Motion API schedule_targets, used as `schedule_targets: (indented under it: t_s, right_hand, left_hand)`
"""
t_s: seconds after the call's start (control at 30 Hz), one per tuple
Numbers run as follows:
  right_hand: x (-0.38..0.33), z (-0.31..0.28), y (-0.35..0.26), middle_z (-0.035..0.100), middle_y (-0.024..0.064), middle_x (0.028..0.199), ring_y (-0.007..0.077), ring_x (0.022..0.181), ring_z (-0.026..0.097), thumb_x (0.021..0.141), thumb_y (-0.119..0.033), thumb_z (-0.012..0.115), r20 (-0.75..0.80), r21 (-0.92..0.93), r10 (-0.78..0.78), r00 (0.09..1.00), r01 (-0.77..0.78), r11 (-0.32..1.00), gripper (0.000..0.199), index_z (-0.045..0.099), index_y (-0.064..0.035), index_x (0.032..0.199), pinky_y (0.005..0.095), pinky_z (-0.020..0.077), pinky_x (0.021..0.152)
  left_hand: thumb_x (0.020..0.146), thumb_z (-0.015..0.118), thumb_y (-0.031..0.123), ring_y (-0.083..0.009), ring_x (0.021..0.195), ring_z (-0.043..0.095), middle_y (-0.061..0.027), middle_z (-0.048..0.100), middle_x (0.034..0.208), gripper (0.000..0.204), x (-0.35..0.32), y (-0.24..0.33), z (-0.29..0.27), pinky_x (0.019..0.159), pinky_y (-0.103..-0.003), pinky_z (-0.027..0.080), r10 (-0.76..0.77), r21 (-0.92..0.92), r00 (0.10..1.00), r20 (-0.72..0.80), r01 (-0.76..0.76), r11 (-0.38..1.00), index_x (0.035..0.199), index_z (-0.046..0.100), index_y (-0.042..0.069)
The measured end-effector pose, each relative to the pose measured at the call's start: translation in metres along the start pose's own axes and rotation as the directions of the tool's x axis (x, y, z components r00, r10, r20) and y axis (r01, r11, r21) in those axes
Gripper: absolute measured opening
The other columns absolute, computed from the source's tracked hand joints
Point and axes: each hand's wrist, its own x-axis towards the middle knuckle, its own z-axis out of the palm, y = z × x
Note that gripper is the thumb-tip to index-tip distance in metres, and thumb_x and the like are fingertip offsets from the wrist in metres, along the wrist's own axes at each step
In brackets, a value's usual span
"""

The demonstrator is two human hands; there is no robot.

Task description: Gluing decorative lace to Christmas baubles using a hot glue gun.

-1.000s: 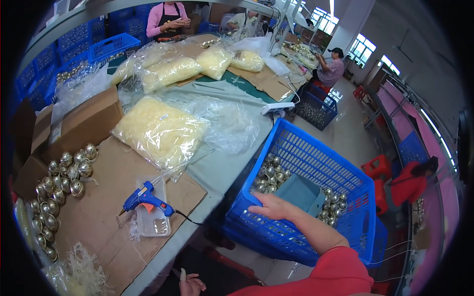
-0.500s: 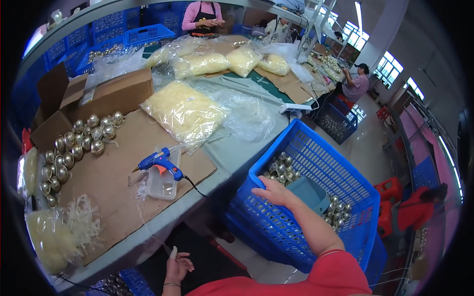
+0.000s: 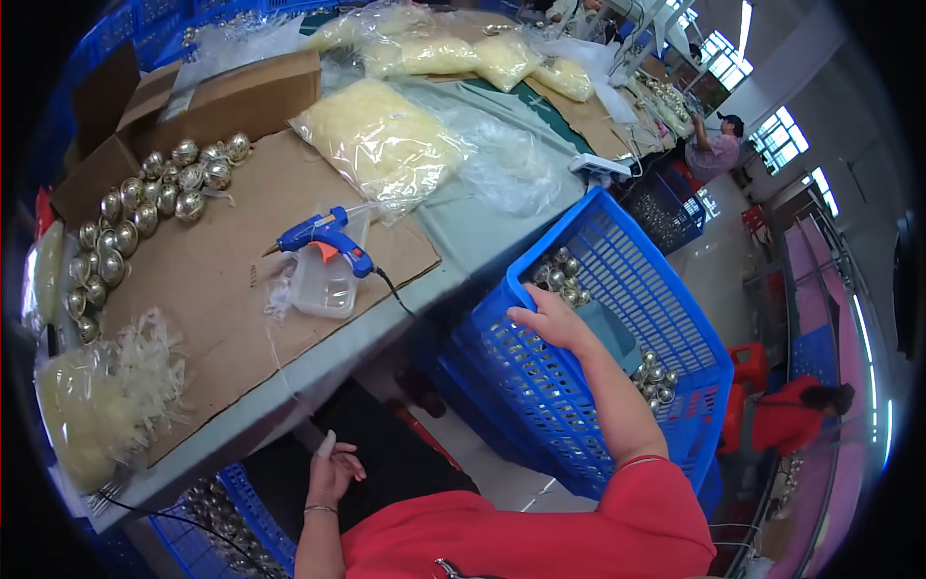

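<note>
My right hand (image 3: 555, 320) grips the near left rim of a large blue plastic crate (image 3: 666, 280), thumb on the outside. Inside the crate lie shiny gold-silver baubles (image 3: 656, 378) and a grey-green plastic bin (image 3: 610, 333). My left hand (image 3: 333, 467) hovers over my dark-clad lap by the table edge, fingers loosely apart and nothing visible in them. Its thumb has a whitish cover. On the cardboard-covered table, a blue glue gun (image 3: 326, 241) rests across a clear plastic tub (image 3: 323, 282).
Several baubles (image 3: 166, 200) cluster on the cardboard sheet (image 3: 231, 318), near an open carton (image 3: 241, 95). Bags of pale yellow shreds (image 3: 381, 145) lie on the table. Another crate (image 3: 207, 526) of baubles sits below. A person in red (image 3: 786, 415) and another person (image 3: 716, 150) are to the right.
The view has shifted, so the table and the person across it sit higher in the picture. My right hand stays on the crate rim; my left stays near my lap.
</note>
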Motion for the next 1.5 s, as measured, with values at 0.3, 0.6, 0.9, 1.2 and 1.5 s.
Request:
schedule_targets:
  t_s: [0.3,0.6,0.9,1.2,1.5]
  right_hand:
    - [-0.003,0.003,-0.015,0.064,0.0106,0.084,0.0186,0.075,0.061,0.083,-0.027,0.062,0.046,0.111,0.104,0.993,-0.109,0.988,0.033,0.056,-0.0006,0.101,0.0324,0.0484,0.068]
    - [0.004,0.002,-0.014,0.065,0.0094,0.089,0.0161,0.077,0.063,0.086,-0.024,0.060,0.078,0.032,0.131,0.988,-0.134,0.990,0.037,0.053,-0.0011,0.114,0.0305,0.0510,0.070]
    - [-0.007,0.001,-0.013,0.063,0.0134,0.081,0.0247,0.074,0.062,0.081,-0.031,0.065,0.010,0.029,0.144,0.990,-0.144,0.989,0.038,0.057,-0.0016,0.104,0.0355,0.0478,0.070]
    - [0.004,-0.003,-0.014,0.061,0.0089,0.080,0.0154,0.071,0.056,0.080,-0.027,0.067,0.095,0.134,0.136,0.986,-0.148,0.980,0.036,0.058,0.0003,0.102,0.0304,0.0460,0.068]
    - [0.007,-0.003,-0.023,0.062,0.0136,0.090,0.0214,0.081,0.060,0.082,-0.029,0.065,0.064,0.090,0.166,0.984,-0.171,0.981,0.040,0.057,0.0010,0.107,0.0330,0.0467,0.074]
  left_hand:
    - [0.092,0.046,0.045,-0.0300,0.049,0.061,-0.0173,0.062,0.060,0.050,0.000,0.005,0.003,0.042,-0.033,0.047,-0.004,0.008,1.000,0.030,0.004,1.000,0.081,0.063,-0.001]
    - [0.093,0.045,0.045,-0.0313,0.051,0.062,-0.0188,0.063,0.062,0.052,0.000,0.009,-0.001,0.045,-0.035,0.049,0.015,0.013,0.999,0.040,-0.015,1.000,0.081,0.063,-0.003]
    - [0.095,0.035,0.046,-0.0360,0.055,0.062,-0.0212,0.063,0.063,0.060,0.006,-0.005,-0.022,0.051,-0.040,0.050,-0.065,-0.169,0.988,0.141,0.089,0.982,0.080,0.065,-0.004]
    - [0.096,0.031,0.049,-0.0427,0.071,0.063,-0.0260,0.065,0.081,0.059,-0.020,0.000,-0.003,0.062,-0.046,0.051,-0.250,-0.385,0.948,0.195,0.308,0.870,0.095,0.063,-0.001]
    - [0.096,0.039,0.041,-0.0424,0.066,0.064,-0.0282,0.063,0.072,0.050,-0.005,-0.004,-0.002,0.059,-0.047,0.052,-0.194,-0.182,0.971,0.139,0.218,0.959,0.093,0.063,-0.003]
